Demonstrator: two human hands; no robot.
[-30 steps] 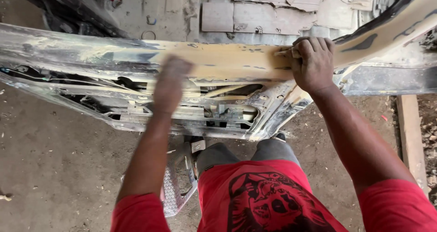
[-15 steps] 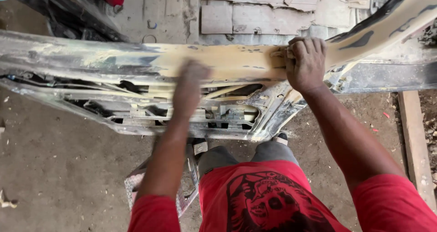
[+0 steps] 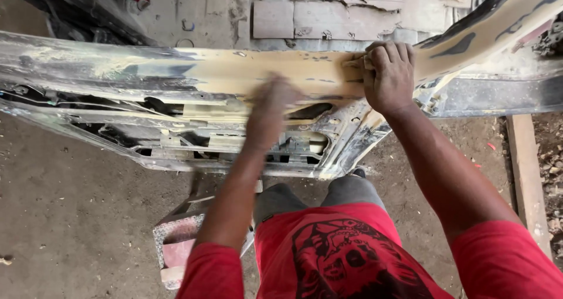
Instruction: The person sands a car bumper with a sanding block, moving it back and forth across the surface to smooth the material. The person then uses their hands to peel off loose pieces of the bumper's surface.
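Change: the left hand [image 3: 271, 108] has slid right along the car door panel [image 3: 176, 79] since a second ago, from near the middle of the yellow patch to a spot closer to the right hand [image 3: 390, 76]. The right hand has stayed put at the same place on the upper edge.

Left hand: blurred with motion, lying on the panel's face; whether its fingers are flat or curled round something I cannot tell.

Right hand: fingers curled tight over the panel's top ridge, pressing a small pale pad [image 3: 355, 64] against it, possibly sanding paper, though it is mostly covered.

Panel: a long, thin, stamped metal shell lying across the view in front of the person's knees, dull and dusty. A matte tan-yellow filler coat runs along its upper band, scuffed through to dark paint in streaks. Below, bare grey sheet metal with irregular cut-out holes and ribs.

Ground: packed brown dirt, gritty, littered with small chips.

Stool: a small stool [image 3: 176, 246] with a worn reddish seat and patterned metal edge, below the left forearm.

Plank: a rough wooden plank [image 3: 528, 176] lying on the dirt at the right.

Clothing: red short sleeves and a red shirt with a dark print, grey trousers.
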